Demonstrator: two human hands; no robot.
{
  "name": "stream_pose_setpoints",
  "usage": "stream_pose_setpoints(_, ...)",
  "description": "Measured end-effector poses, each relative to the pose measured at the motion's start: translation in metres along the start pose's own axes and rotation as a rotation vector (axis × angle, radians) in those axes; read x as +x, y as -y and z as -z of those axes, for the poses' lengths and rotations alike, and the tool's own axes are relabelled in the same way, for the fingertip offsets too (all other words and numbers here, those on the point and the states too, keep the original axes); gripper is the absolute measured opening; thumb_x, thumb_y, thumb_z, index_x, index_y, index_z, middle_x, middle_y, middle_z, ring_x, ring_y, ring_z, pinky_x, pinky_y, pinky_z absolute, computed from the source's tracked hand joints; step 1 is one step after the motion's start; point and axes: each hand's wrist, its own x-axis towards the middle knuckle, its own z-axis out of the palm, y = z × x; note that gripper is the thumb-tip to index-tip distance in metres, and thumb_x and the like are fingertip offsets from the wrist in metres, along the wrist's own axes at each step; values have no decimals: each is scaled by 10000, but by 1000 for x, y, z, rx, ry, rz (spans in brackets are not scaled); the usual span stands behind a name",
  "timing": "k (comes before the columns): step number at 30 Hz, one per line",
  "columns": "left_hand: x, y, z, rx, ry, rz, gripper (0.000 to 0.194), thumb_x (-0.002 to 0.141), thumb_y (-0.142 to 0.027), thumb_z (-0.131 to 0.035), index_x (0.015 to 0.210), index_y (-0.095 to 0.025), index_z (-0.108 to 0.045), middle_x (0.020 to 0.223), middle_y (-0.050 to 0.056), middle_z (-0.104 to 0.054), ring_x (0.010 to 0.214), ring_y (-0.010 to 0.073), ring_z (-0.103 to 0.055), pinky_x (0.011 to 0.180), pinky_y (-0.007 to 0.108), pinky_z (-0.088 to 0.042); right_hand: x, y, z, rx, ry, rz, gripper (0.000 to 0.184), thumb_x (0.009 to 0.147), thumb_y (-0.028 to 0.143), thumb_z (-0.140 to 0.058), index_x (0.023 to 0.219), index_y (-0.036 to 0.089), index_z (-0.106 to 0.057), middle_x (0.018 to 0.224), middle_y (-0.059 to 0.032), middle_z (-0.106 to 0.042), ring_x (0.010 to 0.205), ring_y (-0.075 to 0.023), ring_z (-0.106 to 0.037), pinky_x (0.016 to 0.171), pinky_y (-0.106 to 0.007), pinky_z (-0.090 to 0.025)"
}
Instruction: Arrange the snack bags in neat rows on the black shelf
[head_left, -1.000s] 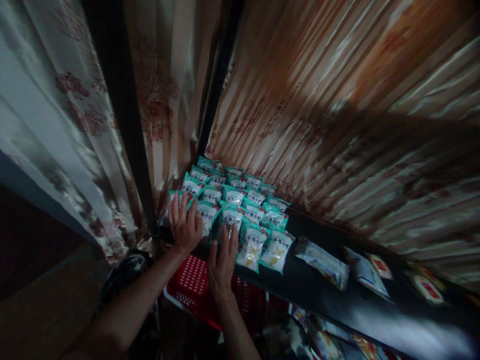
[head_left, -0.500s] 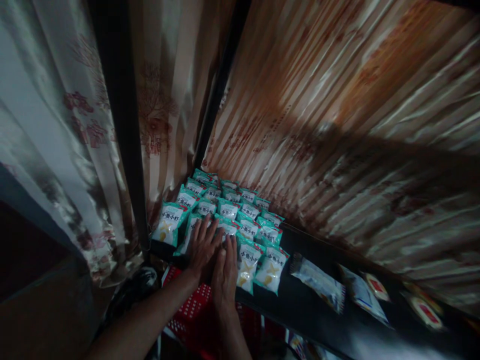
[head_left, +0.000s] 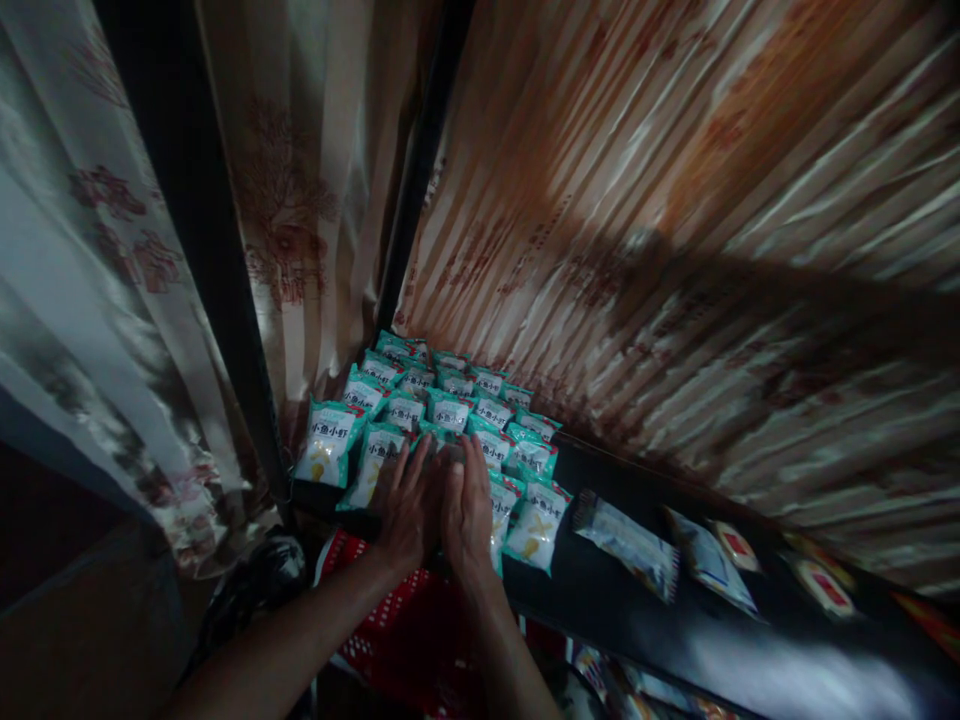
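Note:
Several teal-and-white snack bags (head_left: 450, 411) stand in close rows on a black shelf. In the middle of the front row is one snack bag (head_left: 441, 434), mostly covered by my hands. My left hand (head_left: 409, 505) lies over its left side, fingers stretched out and slightly spread, near another front snack bag (head_left: 366, 478). My right hand (head_left: 468, 510) is on the other side, fingers straight and palm turned inward, overlapping a snack bag (head_left: 501, 515) to its right. Neither hand has its fingers wrapped round a bag.
Along the black shelf (head_left: 600, 610) to the right lie a long blue-white packet (head_left: 628, 545), another packet (head_left: 711, 562) and small red-and-white packs (head_left: 735, 545). Below is a red perforated basket (head_left: 382, 620). Patterned curtains (head_left: 600, 220) and a dark post (head_left: 191, 200) enclose the corner.
My right hand has shifted right and slightly forward, widening the gap between my hands, and now covers more of the bag beside it. The view has moved slightly.

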Motion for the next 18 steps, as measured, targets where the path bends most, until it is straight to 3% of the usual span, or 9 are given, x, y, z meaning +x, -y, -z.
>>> stream_pose_setpoints(4,-3,-5,-2,-59,35,-51,410,922,-257,-406,1326,-230,-471,1410,5,-468,1413,209,-194,1182,416,-60,34,-8,5,-232,73,108,470,964,374,-269,1245,129,-556,1362,-164,-497,1337,-256,-363,1072,-509,-296)
stream_pose_setpoints(9,-9,-4,-9,-80,64,-2,375,890,-195,-444,1246,-251,-550,1317,9,-561,1390,228,-264,1168,471,-164,66,-9,2,-430,240,167,419,976,328,-278,1203,157,-585,1348,-126,-528,1360,-263,-327,1090,-523,-211)
stream_pose_setpoints(13,-12,-3,-15,-72,54,-2,335,867,-187,-460,1162,-254,-604,1205,23,-632,1367,229,-316,1158,491,-211,77,-6,1,-478,331,215,394,989,328,-265,1130,211,-614,1282,-80,-587,1332,-251,-375,1088,-543,-154)
stream_pose_setpoints(18,-12,-3,-15,-57,30,-13,334,832,-137,-458,1099,-242,-630,1181,29,-639,1355,233,-338,1165,492,-214,85,-7,3,-508,334,230,400,993,351,-253,1142,225,-602,1224,-77,-624,1299,-245,-418,1081,-542,-152)
